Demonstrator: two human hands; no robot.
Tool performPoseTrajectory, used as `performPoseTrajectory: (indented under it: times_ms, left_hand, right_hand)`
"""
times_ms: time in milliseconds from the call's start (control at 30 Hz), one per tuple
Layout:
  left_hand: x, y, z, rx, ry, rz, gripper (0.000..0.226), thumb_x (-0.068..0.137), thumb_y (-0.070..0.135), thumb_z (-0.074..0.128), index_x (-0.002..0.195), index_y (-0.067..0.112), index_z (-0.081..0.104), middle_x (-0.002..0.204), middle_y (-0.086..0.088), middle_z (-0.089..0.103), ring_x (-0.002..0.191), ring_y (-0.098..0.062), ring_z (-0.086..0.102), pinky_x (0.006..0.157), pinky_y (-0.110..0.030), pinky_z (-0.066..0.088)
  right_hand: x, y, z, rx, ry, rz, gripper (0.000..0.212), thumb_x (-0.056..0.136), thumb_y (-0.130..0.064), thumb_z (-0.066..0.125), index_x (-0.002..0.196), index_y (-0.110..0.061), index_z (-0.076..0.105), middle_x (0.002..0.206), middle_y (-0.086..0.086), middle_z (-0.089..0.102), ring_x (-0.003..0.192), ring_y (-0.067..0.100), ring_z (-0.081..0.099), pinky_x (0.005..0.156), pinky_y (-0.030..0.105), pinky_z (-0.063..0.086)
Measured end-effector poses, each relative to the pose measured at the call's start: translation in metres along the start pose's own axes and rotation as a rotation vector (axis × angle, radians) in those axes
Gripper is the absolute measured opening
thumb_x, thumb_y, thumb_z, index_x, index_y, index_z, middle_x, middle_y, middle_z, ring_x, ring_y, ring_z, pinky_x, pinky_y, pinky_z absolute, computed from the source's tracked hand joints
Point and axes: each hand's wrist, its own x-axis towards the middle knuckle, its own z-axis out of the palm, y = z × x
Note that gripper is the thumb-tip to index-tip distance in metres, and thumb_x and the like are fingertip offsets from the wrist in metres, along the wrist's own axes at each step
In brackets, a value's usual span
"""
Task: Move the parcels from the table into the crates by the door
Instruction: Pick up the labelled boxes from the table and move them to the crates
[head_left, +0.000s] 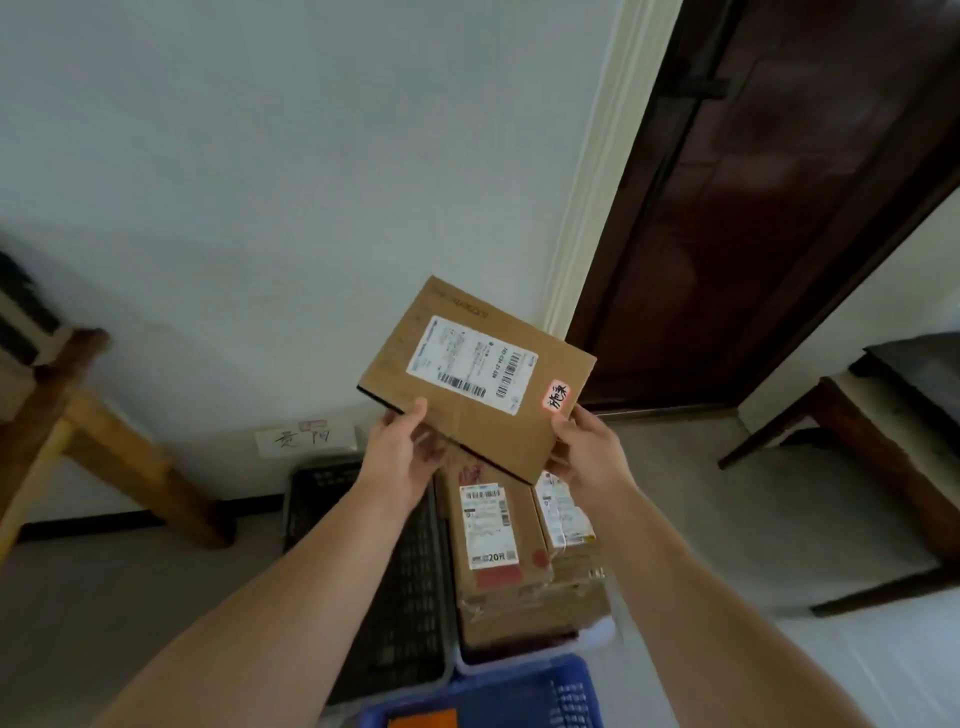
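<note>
I hold a flat brown cardboard parcel (475, 376) in the air with both hands; it bears a white shipping label and a small red sticker. My left hand (400, 457) grips its near left edge, thumb on top. My right hand (587, 447) grips the near right corner. Below it, two labelled cardboard parcels (498, 551) lie stacked in a light crate (597, 636). A dark grey crate (410, 597) stands to the left of that one, by the wall. A blue crate (524, 686) shows at the bottom edge.
A dark wooden door (769, 208) stands at the upper right. A wooden bench leg (130, 452) slants at the left. A dark table with a bench (883, 415) is at the right. A paper sign (306, 439) hangs on the wall above the grey crate.
</note>
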Motion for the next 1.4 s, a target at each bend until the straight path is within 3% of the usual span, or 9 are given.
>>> performPoseTrajectory:
  times_ms: [200, 333, 433, 633, 733, 900, 1067, 1233, 1400]
  left_hand:
    - [0.099, 0.011, -0.019, 0.229, 0.073, 0.037, 0.050, 0.093, 0.014, 0.055, 0.140, 0.020, 0.037, 0.113, -0.009, 0.062, 0.092, -0.024, 0.062, 0.081, -0.040, 0.048]
    - [0.164, -0.017, -0.028, 0.390, 0.078, -0.011, 0.030, 0.092, 0.010, 0.056, 0.122, 0.013, 0.050, 0.116, -0.010, 0.061, 0.103, -0.025, 0.060, 0.090, -0.039, 0.047]
    - [0.202, -0.049, -0.038, 0.463, 0.114, -0.031, 0.018, 0.089, 0.008, 0.060, 0.104, 0.014, 0.052, 0.112, -0.008, 0.060, 0.098, -0.020, 0.060, 0.074, -0.028, 0.047]
    - [0.250, -0.092, -0.062, 0.800, 0.126, 0.032, 0.018, 0.088, 0.015, 0.063, 0.103, 0.009, 0.053, 0.107, -0.007, 0.060, 0.102, -0.024, 0.057, 0.091, -0.042, 0.046]
    - [0.256, -0.107, -0.068, 0.950, 0.117, 0.082, 0.011, 0.088, 0.016, 0.062, 0.095, 0.012, 0.054, 0.099, -0.003, 0.062, 0.097, -0.022, 0.059, 0.088, -0.040, 0.048]
    - [0.262, -0.126, -0.082, 1.160, 0.100, 0.141, 0.012, 0.089, 0.022, 0.062, 0.100, 0.018, 0.062, 0.104, 0.000, 0.065, 0.092, -0.013, 0.057, 0.083, -0.029, 0.046]
    - [0.260, -0.136, -0.083, 1.137, 0.126, 0.134, 0.023, 0.090, 0.023, 0.060, 0.112, 0.015, 0.062, 0.111, -0.001, 0.064, 0.096, -0.013, 0.056, 0.081, -0.025, 0.042]
    - [0.240, -0.131, -0.076, 0.992, 0.141, 0.061, 0.034, 0.092, 0.025, 0.057, 0.124, 0.013, 0.056, 0.121, -0.004, 0.061, 0.102, -0.012, 0.054, 0.083, -0.026, 0.040]
    - [0.207, -0.090, -0.063, 1.005, 0.157, 0.052, 0.042, 0.093, 0.027, 0.053, 0.132, 0.012, 0.052, 0.132, -0.007, 0.056, 0.121, -0.022, 0.051, 0.095, -0.027, 0.036]
  right_hand:
    - [0.092, 0.002, -0.002, -0.250, 0.124, -0.057, 0.029, 0.097, -0.023, 0.053, 0.121, -0.036, 0.061, 0.106, -0.005, 0.069, 0.092, 0.017, 0.066, 0.076, 0.045, 0.058]
    - [0.162, 0.024, -0.002, -0.335, 0.251, -0.100, 0.033, 0.095, -0.018, 0.056, 0.127, -0.025, 0.061, 0.116, -0.003, 0.067, 0.100, 0.016, 0.064, 0.076, 0.032, 0.056]
    - [0.204, 0.043, -0.006, -0.511, 0.192, -0.122, 0.033, 0.094, -0.009, 0.053, 0.113, -0.032, 0.066, 0.110, -0.008, 0.068, 0.102, 0.016, 0.064, 0.081, 0.034, 0.055]
    - [0.253, 0.080, -0.016, -0.671, 0.109, -0.136, 0.062, 0.086, 0.008, 0.048, 0.120, -0.044, 0.052, 0.093, -0.018, 0.063, 0.082, 0.000, 0.061, 0.057, 0.011, 0.048]
    - [0.263, 0.099, -0.023, -0.695, 0.143, -0.134, 0.062, 0.084, 0.013, 0.044, 0.112, -0.042, 0.049, 0.088, -0.024, 0.056, 0.070, -0.008, 0.061, 0.046, 0.003, 0.041]
    - [0.278, 0.129, -0.035, -0.753, 0.184, -0.066, 0.059, 0.084, 0.011, 0.042, 0.131, -0.024, 0.051, 0.109, -0.008, 0.057, 0.086, 0.006, 0.057, 0.061, 0.018, 0.045]
    - [0.280, 0.137, -0.041, -0.936, 0.151, -0.054, 0.062, 0.091, 0.005, 0.039, 0.146, -0.022, 0.033, 0.107, -0.013, 0.040, 0.076, 0.004, 0.047, 0.058, 0.016, 0.040]
    - [0.264, 0.123, -0.039, -1.095, 0.082, -0.074, 0.076, 0.082, 0.017, 0.037, 0.146, -0.025, 0.035, 0.153, -0.001, 0.030, 0.130, 0.024, 0.042, 0.094, 0.035, 0.047]
    - [0.210, 0.099, -0.027, -0.908, 0.134, -0.143, 0.064, 0.081, 0.016, 0.040, 0.131, -0.024, 0.052, 0.133, 0.002, 0.053, 0.103, 0.024, 0.060, 0.072, 0.038, 0.054]
